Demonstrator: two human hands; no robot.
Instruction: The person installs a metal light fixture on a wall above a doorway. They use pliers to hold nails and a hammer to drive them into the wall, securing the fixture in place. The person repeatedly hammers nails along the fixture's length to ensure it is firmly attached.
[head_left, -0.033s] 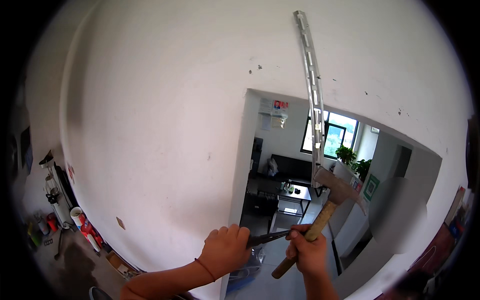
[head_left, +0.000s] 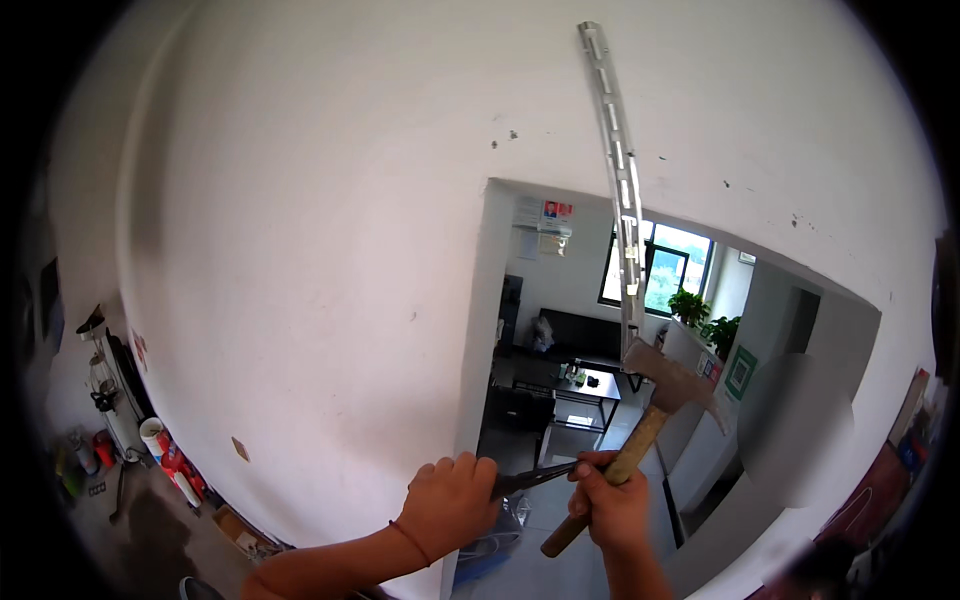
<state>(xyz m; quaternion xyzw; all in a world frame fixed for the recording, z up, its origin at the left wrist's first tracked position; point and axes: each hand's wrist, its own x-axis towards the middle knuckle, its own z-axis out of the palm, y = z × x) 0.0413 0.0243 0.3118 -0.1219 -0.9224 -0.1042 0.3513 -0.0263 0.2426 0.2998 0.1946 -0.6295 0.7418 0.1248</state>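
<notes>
Wall (head_left: 300, 250), white and scuffed with small dark marks, fills most of the view and bends around a doorway (head_left: 560, 400) that opens onto a room with a dark sofa (head_left: 580, 335), a low table (head_left: 590, 385) and green plants (head_left: 700, 315) by a window (head_left: 665, 265). Up the wall beside the opening runs a long slotted metal strip (head_left: 618, 170), its lower end coming down to the hammer head.

Both forearms rise from the lower edge. The right hand (head_left: 612, 505) is clenched around the wooden handle of a hammer (head_left: 650, 425), gripping it low on the shaft; the rusty head sits against the bottom of the metal strip. The left hand (head_left: 450, 500), with a thin red band at the wrist, is closed around the grip of a dark slim tool (head_left: 535, 478) that points right, its tip reaching the right hand's fingers just beside the hammer handle. What kind of tool it is cannot be told.

Down at the lower left, on the floor, stand a white bucket (head_left: 152, 435) and some red containers (head_left: 175, 465); their contents are too small to make out.
</notes>
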